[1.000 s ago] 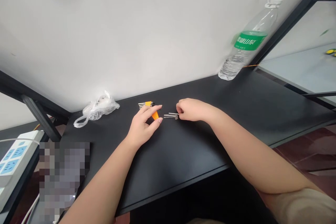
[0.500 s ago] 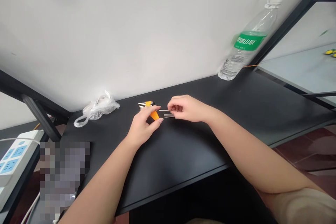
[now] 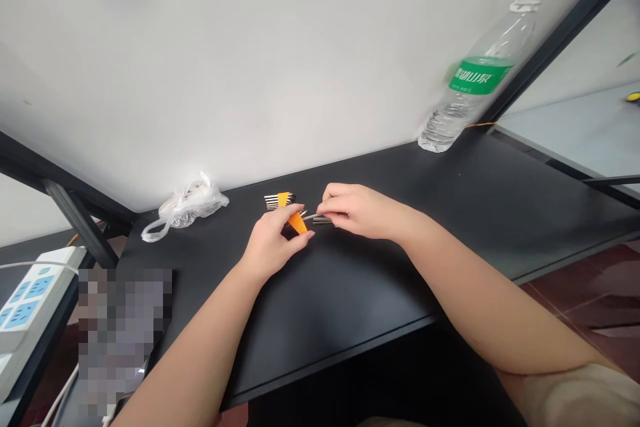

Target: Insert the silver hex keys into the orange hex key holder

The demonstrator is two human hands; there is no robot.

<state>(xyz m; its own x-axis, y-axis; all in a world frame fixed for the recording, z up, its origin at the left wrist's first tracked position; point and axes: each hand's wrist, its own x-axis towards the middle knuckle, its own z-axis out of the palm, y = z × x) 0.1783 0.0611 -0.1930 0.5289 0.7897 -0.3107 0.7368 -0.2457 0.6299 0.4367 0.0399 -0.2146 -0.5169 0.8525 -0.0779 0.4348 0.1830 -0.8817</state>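
My left hand pinches an orange hex key holder between thumb and fingers, just above the black table. Behind the fingers, several silver hex keys stick out leftward beside an orange part of the holder. My right hand is closed on a thin hex key, whose left end meets the orange holder; whether it sits in a slot I cannot tell. More loose hex keys lie on the table, partly hidden under my right fingers.
A clear plastic bag lies at the back left. Against the wall stands a large water bottle with a green label. A white power strip is at the left, near a blurred-out area. The black table ends at a front edge near my body.
My right hand has brought the hex key slightly left, so its tip now reaches the orange holder. More of the holder shows between my left fingers. The view has shifted slightly.
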